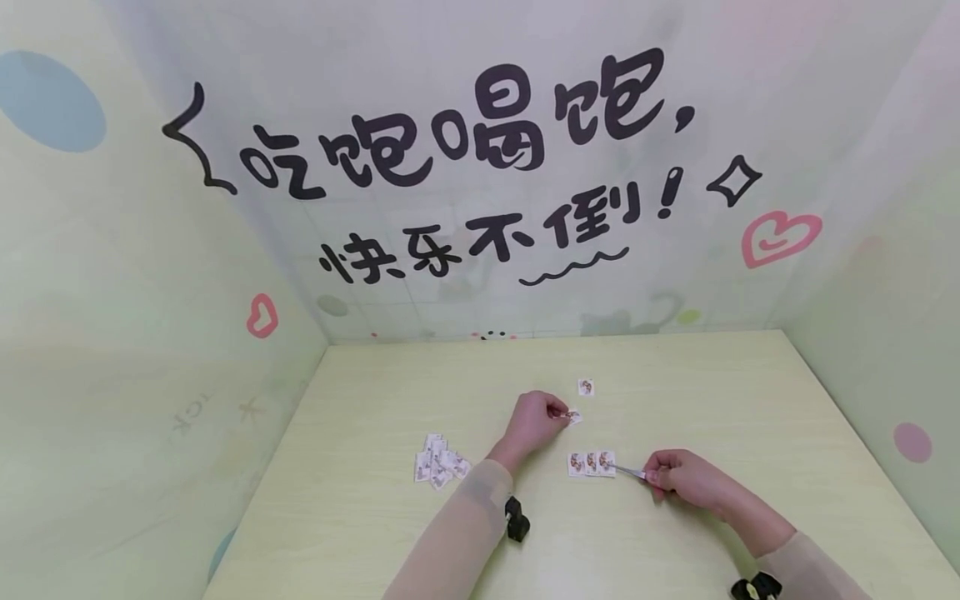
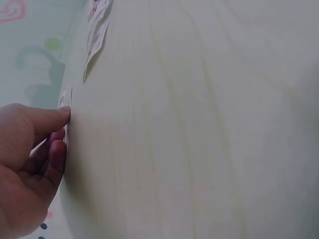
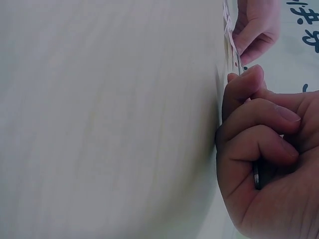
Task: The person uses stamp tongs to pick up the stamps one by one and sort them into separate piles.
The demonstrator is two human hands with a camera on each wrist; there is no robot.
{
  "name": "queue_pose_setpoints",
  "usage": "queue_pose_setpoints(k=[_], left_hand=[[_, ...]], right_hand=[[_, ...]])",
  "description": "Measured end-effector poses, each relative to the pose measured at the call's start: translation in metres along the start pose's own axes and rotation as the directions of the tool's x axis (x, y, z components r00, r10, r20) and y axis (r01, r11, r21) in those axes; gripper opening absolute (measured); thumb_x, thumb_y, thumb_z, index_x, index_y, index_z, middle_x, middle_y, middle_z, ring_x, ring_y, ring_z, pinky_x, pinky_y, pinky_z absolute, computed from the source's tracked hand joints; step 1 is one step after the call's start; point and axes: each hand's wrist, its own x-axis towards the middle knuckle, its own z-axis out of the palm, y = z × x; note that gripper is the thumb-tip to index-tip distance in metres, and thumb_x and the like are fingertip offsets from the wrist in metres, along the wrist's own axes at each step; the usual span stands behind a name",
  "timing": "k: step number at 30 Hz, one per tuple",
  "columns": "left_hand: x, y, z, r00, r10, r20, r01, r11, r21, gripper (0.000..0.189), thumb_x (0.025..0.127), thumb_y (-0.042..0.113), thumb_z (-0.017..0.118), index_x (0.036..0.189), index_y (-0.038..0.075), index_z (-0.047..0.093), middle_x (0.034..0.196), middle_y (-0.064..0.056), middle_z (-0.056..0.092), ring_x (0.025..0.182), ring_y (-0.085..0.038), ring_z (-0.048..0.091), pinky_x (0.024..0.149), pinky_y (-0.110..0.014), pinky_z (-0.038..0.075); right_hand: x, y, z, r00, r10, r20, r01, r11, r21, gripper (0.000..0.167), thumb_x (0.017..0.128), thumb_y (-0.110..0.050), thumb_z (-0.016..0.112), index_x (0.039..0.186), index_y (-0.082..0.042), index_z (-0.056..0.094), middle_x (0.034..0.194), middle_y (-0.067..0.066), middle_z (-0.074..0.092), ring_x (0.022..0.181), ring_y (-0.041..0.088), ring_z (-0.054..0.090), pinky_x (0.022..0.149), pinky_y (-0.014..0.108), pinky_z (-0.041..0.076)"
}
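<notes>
My left hand (image 1: 534,421) pinches a small white printed paper piece (image 1: 576,417) between thumb and fingertips, low over the table. In the left wrist view the thumb lies along the edge of that piece. Lower right, my right hand (image 1: 686,477) holds slim metal tweezers (image 1: 630,472), their tip over the right end of a row of three printed paper pieces (image 1: 576,465). The right wrist view shows its fingers curled in close to the tabletop, with a dark metal end in the palm. Another single paper square (image 1: 586,387) lies behind the left hand.
A loose pile of similar paper pieces (image 1: 438,461) lies to the left of the left forearm. The pale wood table (image 1: 360,392) is bounded at the back by a wall (image 1: 420,317) with black lettering, and by patterned side walls. A black wrist device (image 1: 516,520) sits on the left sleeve.
</notes>
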Motion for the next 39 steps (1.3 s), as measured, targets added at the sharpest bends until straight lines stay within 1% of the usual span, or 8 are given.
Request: queue_pose_setpoints(k=[6,10,16,23,27,31,35,39], left_hand=[[0.001,0.002,0.001,1.0,-0.022,0.006,0.022,0.999,0.023,0.01,0.092,0.008,0.084,0.102,0.009,0.081,0.089,0.005,0.07,0.081,-0.008,0.061,0.076,-0.025,0.055],[0.001,0.003,0.001,0.999,-0.039,0.018,0.039,0.999,0.022,0.009,0.092,0.009,0.084,0.101,0.01,0.081,0.089,0.006,0.07,0.081,-0.008,0.062,0.077,-0.025,0.056],[0.002,0.006,0.0,0.999,-0.044,0.027,0.044,0.999,0.023,0.008,0.093,0.009,0.083,0.101,0.01,0.081,0.089,0.007,0.07,0.082,-0.007,0.062,0.078,-0.025,0.056],[0.002,0.007,-0.002,0.999,-0.047,0.027,0.046,0.999,0.029,0.009,0.092,0.008,0.084,0.1,0.01,0.081,0.089,0.006,0.07,0.082,-0.008,0.062,0.079,-0.025,0.057],[0.002,0.006,-0.002,0.998,-0.048,0.027,0.047,0.998,0.038,0.008,0.093,0.009,0.083,0.101,0.011,0.081,0.089,0.007,0.07,0.082,-0.008,0.062,0.079,-0.025,0.056],[0.002,0.005,-0.002,0.998,-0.051,0.03,0.05,0.998,0.042,0.008,0.093,0.009,0.083,0.101,0.01,0.081,0.089,0.007,0.07,0.082,-0.007,0.062,0.078,-0.025,0.056],[0.002,0.005,-0.002,0.999,-0.039,0.028,0.038,0.999,0.038,0.008,0.092,0.008,0.084,0.099,0.01,0.081,0.088,0.006,0.071,0.08,-0.007,0.062,0.077,-0.024,0.056],[0.001,0.005,-0.003,0.999,-0.044,0.029,0.044,0.999,0.028,0.008,0.091,0.007,0.084,0.098,0.009,0.081,0.087,0.006,0.07,0.08,-0.007,0.062,0.076,-0.024,0.056]], right_hand=[[-0.002,-0.001,0.001,1.0,0.023,-0.016,-0.023,1.0,-0.02,0.013,0.106,-0.008,0.06,0.102,0.003,0.066,0.077,0.005,0.064,0.067,0.016,0.046,0.06,0.025,0.039],[-0.005,-0.003,-0.001,1.0,0.03,-0.001,-0.03,0.999,-0.029,0.014,0.106,-0.009,0.061,0.103,0.003,0.066,0.079,0.006,0.066,0.067,0.016,0.047,0.061,0.025,0.04],[-0.009,-0.008,-0.004,1.0,0.028,0.012,-0.028,0.999,-0.046,0.015,0.106,-0.01,0.062,0.105,0.004,0.067,0.08,0.006,0.067,0.07,0.017,0.049,0.063,0.026,0.041],[-0.013,-0.015,-0.007,1.0,0.027,-0.006,-0.028,0.993,-0.117,0.013,0.104,-0.009,0.064,0.102,0.002,0.068,0.078,0.006,0.067,0.066,0.015,0.048,0.059,0.024,0.04],[-0.015,-0.017,-0.01,1.0,0.025,-0.004,-0.025,0.991,-0.13,0.012,0.104,-0.01,0.064,0.101,0.001,0.068,0.078,0.005,0.066,0.065,0.014,0.046,0.058,0.023,0.039],[-0.016,-0.016,-0.013,1.0,0.024,-0.011,-0.025,0.989,-0.143,0.012,0.103,-0.01,0.064,0.101,0.001,0.068,0.078,0.005,0.066,0.064,0.013,0.046,0.058,0.023,0.039],[-0.015,-0.017,-0.017,0.999,0.021,-0.025,-0.025,0.987,-0.162,0.012,0.104,-0.011,0.064,0.102,0.001,0.068,0.078,0.005,0.066,0.065,0.014,0.047,0.058,0.024,0.04],[-0.01,-0.021,-0.019,0.998,0.011,-0.065,-0.022,0.985,-0.171,0.013,0.105,-0.011,0.064,0.104,0.001,0.068,0.079,0.006,0.066,0.066,0.016,0.048,0.058,0.025,0.04]])
